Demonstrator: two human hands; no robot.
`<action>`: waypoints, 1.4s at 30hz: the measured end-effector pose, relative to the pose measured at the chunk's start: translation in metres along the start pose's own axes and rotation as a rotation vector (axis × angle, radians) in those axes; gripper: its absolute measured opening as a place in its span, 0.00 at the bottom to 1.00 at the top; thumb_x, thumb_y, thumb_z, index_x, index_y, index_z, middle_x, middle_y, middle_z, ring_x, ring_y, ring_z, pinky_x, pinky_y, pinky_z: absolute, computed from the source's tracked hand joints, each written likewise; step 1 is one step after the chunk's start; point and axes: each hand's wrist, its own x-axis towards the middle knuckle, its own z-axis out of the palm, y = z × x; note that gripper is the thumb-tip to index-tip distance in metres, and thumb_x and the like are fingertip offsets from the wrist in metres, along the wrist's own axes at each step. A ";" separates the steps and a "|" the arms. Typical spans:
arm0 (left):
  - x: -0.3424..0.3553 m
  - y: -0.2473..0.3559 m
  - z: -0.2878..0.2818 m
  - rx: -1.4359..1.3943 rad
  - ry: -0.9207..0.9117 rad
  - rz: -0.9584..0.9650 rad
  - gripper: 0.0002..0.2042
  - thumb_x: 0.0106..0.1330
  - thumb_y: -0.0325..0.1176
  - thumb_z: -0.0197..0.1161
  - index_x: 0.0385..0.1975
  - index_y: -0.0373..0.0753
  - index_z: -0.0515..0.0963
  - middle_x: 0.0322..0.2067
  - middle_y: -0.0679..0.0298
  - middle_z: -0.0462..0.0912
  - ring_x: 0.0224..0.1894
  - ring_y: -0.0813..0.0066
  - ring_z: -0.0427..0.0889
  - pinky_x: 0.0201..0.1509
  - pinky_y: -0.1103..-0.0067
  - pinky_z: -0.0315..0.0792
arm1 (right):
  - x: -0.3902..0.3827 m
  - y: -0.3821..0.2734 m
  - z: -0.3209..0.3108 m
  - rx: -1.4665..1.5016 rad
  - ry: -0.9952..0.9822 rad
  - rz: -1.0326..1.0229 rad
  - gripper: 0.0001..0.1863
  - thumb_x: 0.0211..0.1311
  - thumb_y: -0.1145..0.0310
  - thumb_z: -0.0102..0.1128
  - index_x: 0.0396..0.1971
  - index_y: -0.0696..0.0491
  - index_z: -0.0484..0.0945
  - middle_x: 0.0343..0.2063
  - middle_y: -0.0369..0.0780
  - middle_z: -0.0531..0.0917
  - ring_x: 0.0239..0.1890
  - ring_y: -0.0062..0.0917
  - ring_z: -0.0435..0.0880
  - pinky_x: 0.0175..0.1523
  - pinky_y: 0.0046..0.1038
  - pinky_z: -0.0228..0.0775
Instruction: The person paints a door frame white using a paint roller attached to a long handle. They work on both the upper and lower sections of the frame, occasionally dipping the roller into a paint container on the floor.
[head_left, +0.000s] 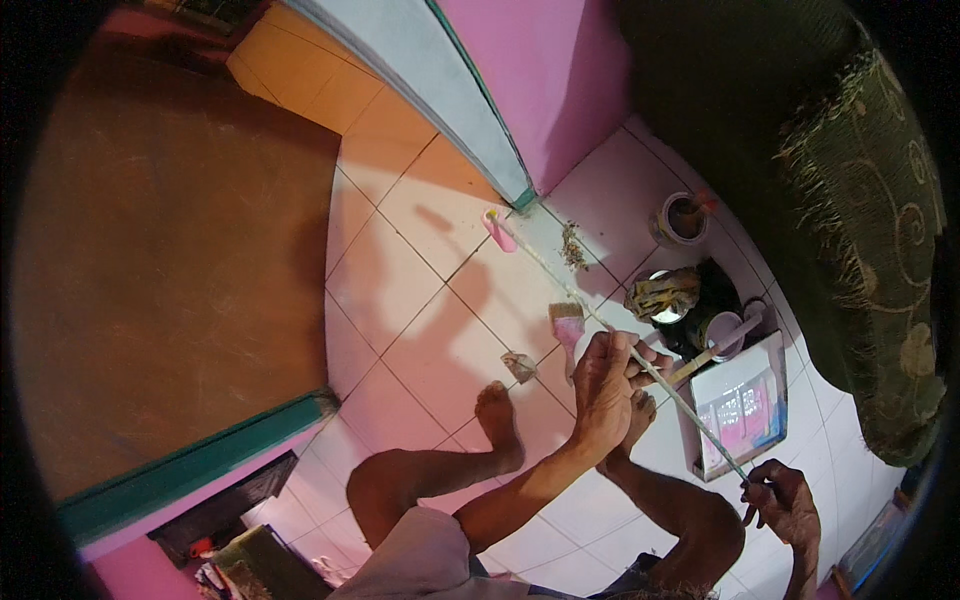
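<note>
Pale, thin stick (pixel 690 412) is in both hands, slanting above the tiled floor (pixel 420 410); its far end is at 11 o'clock from the left hand, its near end at 4 o'clock. Left hand (pixel 605 392): fingers curled, pinching the stick partway along. Right hand (pixel 785 503): thumb and fingers pinching the near end. Far end overlaps a small pink patch (pixel 501 238); can't tell if touching.

Clock directions from left hand: wide paintbrush (pixel 567 328), brown bristles, pink below, just beside at 11. Crumpled scrap (pixel 518 367) between 9 and 10. Loose debris (pixel 572 248) between 11 and 12. Crumpled bundle (pixel 663 292) at 1; round can (pixel 681 220) farther out at 1, reddish handle in it. Shallow tray (pixel 712 460), pink and white inside, at 3, partly behind stick.
</note>
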 end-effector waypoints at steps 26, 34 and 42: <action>0.164 -0.060 -0.106 0.159 -0.144 0.155 0.14 0.72 0.42 0.59 0.41 0.36 0.69 0.36 0.59 0.77 0.41 0.61 0.84 0.37 0.75 0.82 | 0.174 0.021 0.078 -0.846 0.608 -0.854 0.07 0.64 0.73 0.52 0.35 0.59 0.78 0.31 0.52 0.83 0.31 0.48 0.83 0.37 0.45 0.74; 0.185 -0.057 -0.102 0.144 -0.122 0.169 0.16 0.70 0.42 0.61 0.41 0.34 0.69 0.36 0.56 0.78 0.40 0.59 0.85 0.39 0.74 0.84 | 0.177 -0.002 0.061 -0.764 0.519 -0.871 0.11 0.66 0.70 0.50 0.36 0.62 0.79 0.25 0.53 0.80 0.29 0.46 0.81 0.38 0.41 0.71; 0.185 -0.059 -0.094 0.135 -0.120 0.158 0.16 0.69 0.42 0.63 0.40 0.36 0.70 0.35 0.58 0.79 0.39 0.60 0.85 0.40 0.74 0.84 | 0.172 -0.009 0.054 -0.762 0.510 -0.754 0.13 0.68 0.68 0.50 0.38 0.61 0.80 0.29 0.53 0.82 0.35 0.44 0.85 0.41 0.43 0.74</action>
